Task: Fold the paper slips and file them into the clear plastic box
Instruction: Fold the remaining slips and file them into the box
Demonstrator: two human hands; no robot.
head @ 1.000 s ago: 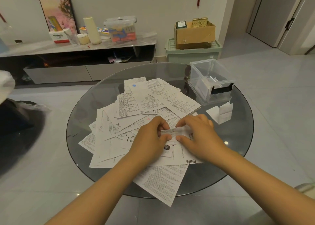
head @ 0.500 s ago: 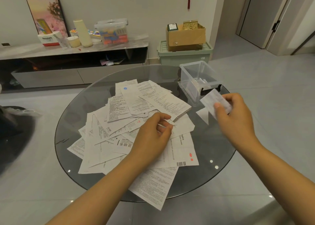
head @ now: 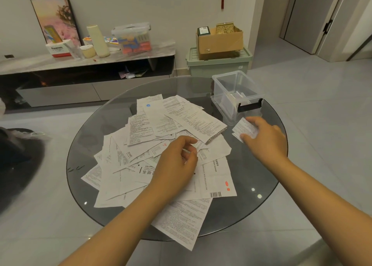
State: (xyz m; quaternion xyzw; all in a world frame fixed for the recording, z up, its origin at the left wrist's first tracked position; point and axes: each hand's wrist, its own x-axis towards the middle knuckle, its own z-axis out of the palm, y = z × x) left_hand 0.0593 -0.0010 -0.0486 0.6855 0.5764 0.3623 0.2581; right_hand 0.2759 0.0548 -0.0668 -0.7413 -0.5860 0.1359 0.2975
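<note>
Both hands are over the round glass surface (head: 96, 137). The right hand (head: 265, 139) has its fingers curled round a small folded slip (head: 244, 128), thumb under its near edge and fingertips on its far edge, just in front of the clear plastic box (head: 227, 84); a second folded piece seems to lie beneath it, though I cannot tell whether it is held too. The left hand (head: 177, 163) hangs over the heap of unfolded paper slips (head: 161, 128) with fingers loosely curled, fingertips at a slip's corner; whether it pinches that corner is not clear.

The box stands open at the far right of the surface, with a black latch on its near end and a few white folded pieces already inside. Most slips are unfolded and overlap in the middle.

By my judgement the paper is very light and limp: thin printed sheets that bend, slide easily over each other and over the glass, and crease or tear if tugged. A folded slip is stiffer and is best pinched across its short edges, as it is now, so it drops in upright. Loose sheets are best lifted by a free corner.
</note>
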